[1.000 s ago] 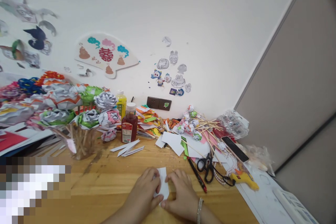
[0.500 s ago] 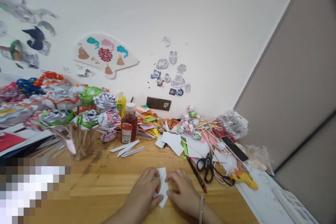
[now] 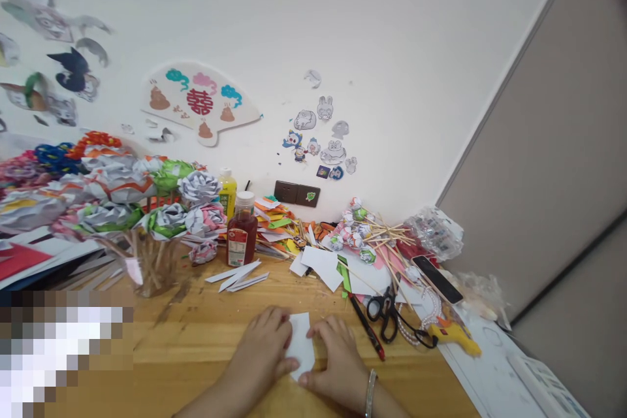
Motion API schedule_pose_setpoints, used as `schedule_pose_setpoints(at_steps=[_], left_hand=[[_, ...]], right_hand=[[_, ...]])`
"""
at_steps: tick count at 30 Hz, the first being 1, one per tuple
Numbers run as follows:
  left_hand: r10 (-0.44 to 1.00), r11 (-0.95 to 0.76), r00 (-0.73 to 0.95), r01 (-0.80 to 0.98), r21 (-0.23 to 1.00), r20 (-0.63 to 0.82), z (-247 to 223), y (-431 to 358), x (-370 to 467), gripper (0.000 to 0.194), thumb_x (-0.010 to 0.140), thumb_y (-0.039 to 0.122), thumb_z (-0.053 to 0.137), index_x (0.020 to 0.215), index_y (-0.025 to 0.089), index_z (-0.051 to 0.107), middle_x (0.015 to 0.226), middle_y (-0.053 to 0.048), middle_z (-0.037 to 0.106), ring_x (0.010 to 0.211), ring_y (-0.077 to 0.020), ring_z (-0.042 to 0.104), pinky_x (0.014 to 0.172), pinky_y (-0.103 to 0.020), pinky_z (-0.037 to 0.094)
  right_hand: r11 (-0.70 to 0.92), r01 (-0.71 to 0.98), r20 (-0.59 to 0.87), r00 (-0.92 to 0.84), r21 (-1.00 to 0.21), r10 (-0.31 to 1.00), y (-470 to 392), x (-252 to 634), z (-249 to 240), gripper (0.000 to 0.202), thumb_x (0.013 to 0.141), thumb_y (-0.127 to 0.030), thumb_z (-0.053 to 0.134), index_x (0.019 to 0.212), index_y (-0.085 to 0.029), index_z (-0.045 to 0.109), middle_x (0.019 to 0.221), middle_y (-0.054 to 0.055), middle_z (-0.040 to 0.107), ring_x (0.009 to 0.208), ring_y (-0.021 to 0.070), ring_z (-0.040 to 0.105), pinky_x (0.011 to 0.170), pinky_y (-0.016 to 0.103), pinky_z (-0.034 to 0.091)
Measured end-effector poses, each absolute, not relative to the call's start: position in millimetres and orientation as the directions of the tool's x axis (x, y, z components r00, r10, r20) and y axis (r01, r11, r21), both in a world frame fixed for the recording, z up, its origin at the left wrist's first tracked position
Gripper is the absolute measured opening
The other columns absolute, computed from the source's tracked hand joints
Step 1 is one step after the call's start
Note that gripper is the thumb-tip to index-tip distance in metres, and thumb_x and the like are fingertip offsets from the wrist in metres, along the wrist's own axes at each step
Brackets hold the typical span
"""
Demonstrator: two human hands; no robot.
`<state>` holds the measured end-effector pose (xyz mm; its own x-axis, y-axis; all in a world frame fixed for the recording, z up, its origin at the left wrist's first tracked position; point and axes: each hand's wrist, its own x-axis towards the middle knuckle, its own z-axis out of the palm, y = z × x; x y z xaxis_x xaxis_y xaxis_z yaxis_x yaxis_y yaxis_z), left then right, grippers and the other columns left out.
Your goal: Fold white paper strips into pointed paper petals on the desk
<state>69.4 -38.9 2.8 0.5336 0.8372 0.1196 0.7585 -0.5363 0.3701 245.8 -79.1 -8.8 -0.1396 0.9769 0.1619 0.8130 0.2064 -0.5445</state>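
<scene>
A small piece of white paper (image 3: 300, 343) lies on the wooden table between my two hands. My left hand (image 3: 267, 346) grips its left edge, with the thumb on the lower left part and the fingers curled at the upper left. On the opposite edge, my right hand (image 3: 336, 353) pinches the paper, its thumb near the lower corner and its index finger higher up. Behind my hands lie several folded white paper strips (image 3: 240, 275). To the right of my right hand is a red and black pen-like tool (image 3: 368, 328).
Black scissors (image 3: 385, 310), a yellow glue gun (image 3: 455, 337) and a phone (image 3: 437, 279) lie at the right. A red bottle (image 3: 241, 232) and a yellow bottle (image 3: 226, 191) stand behind. Paper flowers (image 3: 166, 221) fill a clear container at the left. Cut paper and sticks line the wall.
The white paper now shows a wider face between my hands. My left hand has shifted slightly left, and my right thumb has moved lower and left along the paper.
</scene>
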Motion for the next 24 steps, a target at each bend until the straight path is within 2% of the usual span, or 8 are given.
schedule_pose_setpoints(at_steps=[4,9,11,14,18,21,24], left_hand=[[0.861,-0.509,0.469,0.802,0.313,0.199,0,-25,59,0.018,0.077,0.021,0.059,0.096,0.020,0.060,0.115,-0.008,0.058,0.114,-0.0283,0.044,0.095,-0.042,0.035],[0.791,-0.608,0.563,0.677,0.415,0.242,-7,-20,55,0.036,0.086,0.020,0.044,0.121,0.025,0.052,0.127,-0.006,0.055,0.121,-0.0266,0.042,0.101,-0.045,0.032],[0.742,-0.661,0.619,0.612,0.435,0.256,-6,-24,57,0.039,0.086,0.016,0.041,0.122,0.027,0.051,0.127,-0.004,0.054,0.121,-0.0252,0.041,0.103,-0.044,0.031],[0.695,-0.702,0.673,0.559,0.442,0.253,1,-30,60,0.039,0.077,0.009,0.045,0.110,0.026,0.058,0.115,-0.004,0.060,0.111,-0.0231,0.048,0.097,-0.039,0.035],[0.769,-0.620,0.609,0.635,0.461,0.195,10,-35,62,0.032,0.069,0.008,0.048,0.092,0.023,0.063,0.097,-0.005,0.063,0.095,-0.0227,0.054,0.084,-0.034,0.042],[0.818,-0.540,0.545,0.618,0.572,0.183,9,-35,62,0.034,0.073,0.010,0.045,0.100,0.024,0.060,0.103,-0.004,0.065,0.097,-0.0210,0.056,0.086,-0.031,0.041],[0.867,-0.434,0.471,0.550,0.714,0.164,4,-35,63,0.036,0.075,0.014,0.042,0.107,0.023,0.056,0.108,-0.003,0.065,0.097,-0.0188,0.059,0.085,-0.027,0.042]], right_hand=[[0.211,0.799,0.129,-0.166,-0.563,0.978,-77,251,-8,0.055,0.048,-0.024,0.083,0.097,-0.023,0.057,0.099,0.002,0.053,0.095,0.0240,0.047,0.082,0.032,0.036],[0.302,0.699,0.094,-0.320,-0.648,0.943,-75,261,0,0.054,0.053,-0.015,0.078,0.103,-0.023,0.058,0.109,0.002,0.056,0.103,0.0226,0.048,0.088,0.032,0.035],[0.358,0.636,0.115,-0.391,-0.684,0.913,-74,266,3,0.052,0.057,-0.010,0.073,0.105,-0.022,0.058,0.110,0.002,0.057,0.104,0.0216,0.048,0.090,0.032,0.035],[0.428,0.579,0.167,-0.450,-0.694,0.878,-72,272,4,0.049,0.061,-0.005,0.065,0.106,-0.023,0.059,0.109,0.002,0.060,0.105,0.0204,0.048,0.092,0.032,0.034],[0.414,0.677,0.254,-0.327,-0.609,0.910,-69,276,4,0.041,0.064,-0.003,0.056,0.099,-0.023,0.061,0.105,0.003,0.059,0.102,0.0207,0.049,0.090,0.034,0.035],[0.443,0.735,0.369,-0.277,-0.513,0.887,-70,276,5,0.033,0.068,-0.004,0.053,0.095,-0.023,0.061,0.097,0.003,0.058,0.097,0.0209,0.050,0.086,0.035,0.036],[0.564,0.716,0.449,-0.380,-0.410,0.809,-73,270,3,0.023,0.074,-0.010,0.052,0.091,-0.023,0.059,0.085,0.003,0.059,0.085,0.0195,0.052,0.077,0.032,0.039]])
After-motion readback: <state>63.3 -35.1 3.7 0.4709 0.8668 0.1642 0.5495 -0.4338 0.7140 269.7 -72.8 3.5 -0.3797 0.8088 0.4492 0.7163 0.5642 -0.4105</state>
